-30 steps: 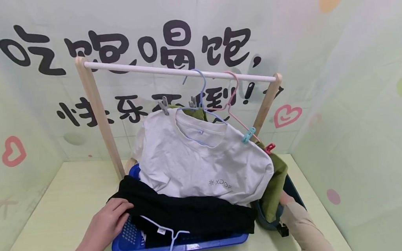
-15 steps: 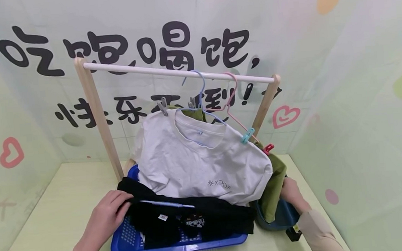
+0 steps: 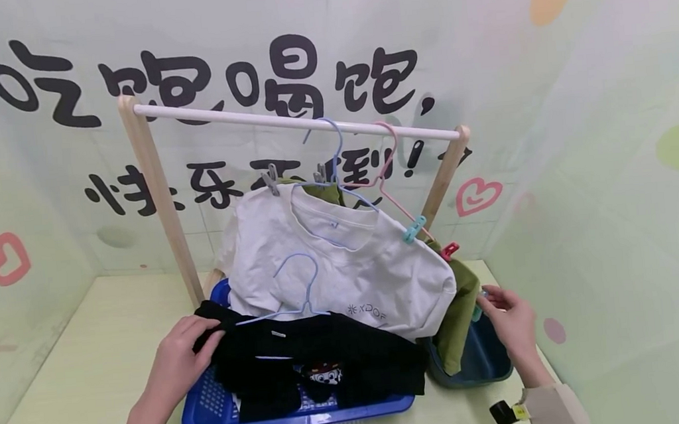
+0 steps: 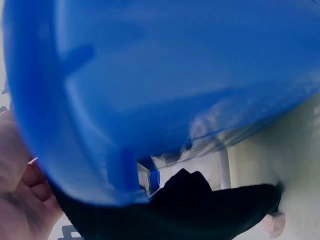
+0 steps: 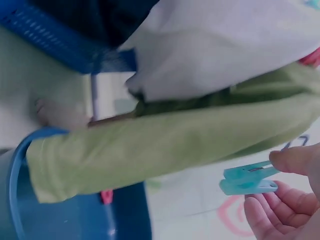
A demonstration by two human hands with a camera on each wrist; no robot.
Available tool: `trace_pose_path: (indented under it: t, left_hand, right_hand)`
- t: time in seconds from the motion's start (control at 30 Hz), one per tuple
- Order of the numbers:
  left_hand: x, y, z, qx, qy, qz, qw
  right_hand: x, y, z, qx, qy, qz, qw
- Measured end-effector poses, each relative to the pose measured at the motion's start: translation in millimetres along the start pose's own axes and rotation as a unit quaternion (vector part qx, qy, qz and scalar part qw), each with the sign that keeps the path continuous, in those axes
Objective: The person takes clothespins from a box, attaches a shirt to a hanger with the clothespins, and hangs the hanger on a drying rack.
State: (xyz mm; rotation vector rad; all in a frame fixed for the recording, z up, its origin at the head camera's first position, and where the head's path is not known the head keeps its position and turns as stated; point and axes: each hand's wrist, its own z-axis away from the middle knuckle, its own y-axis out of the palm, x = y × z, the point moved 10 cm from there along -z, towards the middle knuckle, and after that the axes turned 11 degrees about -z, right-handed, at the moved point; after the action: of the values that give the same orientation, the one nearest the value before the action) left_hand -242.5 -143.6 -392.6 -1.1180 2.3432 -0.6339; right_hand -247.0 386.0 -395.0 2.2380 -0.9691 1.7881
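My left hand pinches one shoulder of a black shirt, draped over a blue laundry basket. A pale blue hanger sits in its neck with the hook pointing up, overlapping the white T-shirt behind. In the left wrist view the basket wall hides much of the shirt. At the right, my right hand pinches a teal clothespin between thumb and fingers. It is beside the green garment's sleeve and above a dark blue bin.
A wooden rack with a white rail stands over the basket. From it hang the white T-shirt and a green garment on a pink hanger, with grey, teal and red clothespins on them. A red clothespin lies in the bin.
The loose hanger's hook has swung from pointing down to pointing up. My right hand has risen out of the bin with the teal clothespin. The left hand keeps its hold on the shirt.
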Motion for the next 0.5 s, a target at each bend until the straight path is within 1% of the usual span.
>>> trace_pose_path:
  t: [0.07,0.17,0.27,0.3,0.37,0.43,0.5]
  left_hand:
    - [1.2,0.2,0.4,0.0,-0.008,0.009,0.9999]
    - [1.1,-1.8,-1.2,-0.006,-0.011,0.022,0.9997]
    - [1.6,-4.9,-2.9,-0.014,-0.014,0.035,0.9992]
    - [1.7,-6.1,-3.6,-0.015,-0.015,0.038,0.9991]
    - [3.0,-7.3,-4.1,-0.015,-0.022,0.04,0.9989]
    - [4.3,-7.8,-4.0,-0.012,-0.03,0.035,0.9989]
    - [6.2,-8.6,-3.5,-0.009,-0.044,0.017,0.9989]
  right_hand:
    - [10.4,-6.9,6.2,-0.02,-0.014,-0.028,0.999]
    - [28.3,-14.9,17.3,-0.044,-0.035,-0.071,0.996]
    - [51.0,-17.1,28.9,-0.047,-0.063,-0.089,0.993]
    - [59.4,-16.2,32.9,-0.043,-0.075,-0.094,0.992]
    - [79.2,-11.9,40.8,-0.028,-0.112,-0.104,0.988]
    - [98.7,-3.9,49.1,-0.002,-0.156,-0.13,0.979]
    - [115.8,7.7,57.8,0.033,-0.196,-0.162,0.967]
